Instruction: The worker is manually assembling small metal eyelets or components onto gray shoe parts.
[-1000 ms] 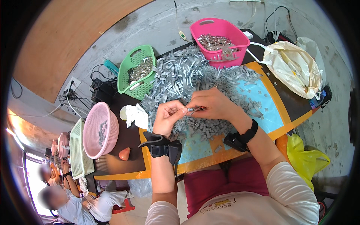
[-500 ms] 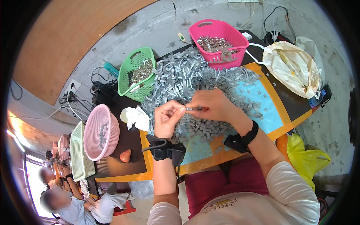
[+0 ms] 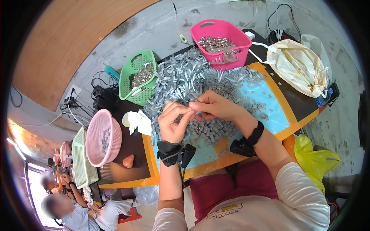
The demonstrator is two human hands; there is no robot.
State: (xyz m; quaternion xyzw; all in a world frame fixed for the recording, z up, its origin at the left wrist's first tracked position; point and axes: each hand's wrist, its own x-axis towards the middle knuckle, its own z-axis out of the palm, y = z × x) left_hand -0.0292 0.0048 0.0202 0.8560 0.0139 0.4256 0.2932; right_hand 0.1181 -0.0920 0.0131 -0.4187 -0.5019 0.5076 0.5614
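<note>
My left hand (image 3: 173,118) and my right hand (image 3: 211,106) meet above the table, thumbs and fingers pinched together. Between their fingertips is a small silvery-grey piece (image 3: 198,112), mostly hidden by the fingers. Under and behind my hands spreads a heap of short grey strap pieces (image 3: 216,130). Longer shiny grey strips (image 3: 181,73) are piled at the back. Each wrist wears a black strapped-on device.
Beyond the heap stand a green basket (image 3: 125,79) and a pink basket (image 3: 246,38), both holding shiny metal parts. Leftward are a pale pink basket (image 3: 115,144), white tissue (image 3: 140,122) and a reddish fruit (image 3: 128,161). A cream bag (image 3: 293,57) lies at right. Two people sit far left.
My right fingers have curled in closer against my left fingertips, and the right hand has shifted slightly left. The small piece is more covered now.
</note>
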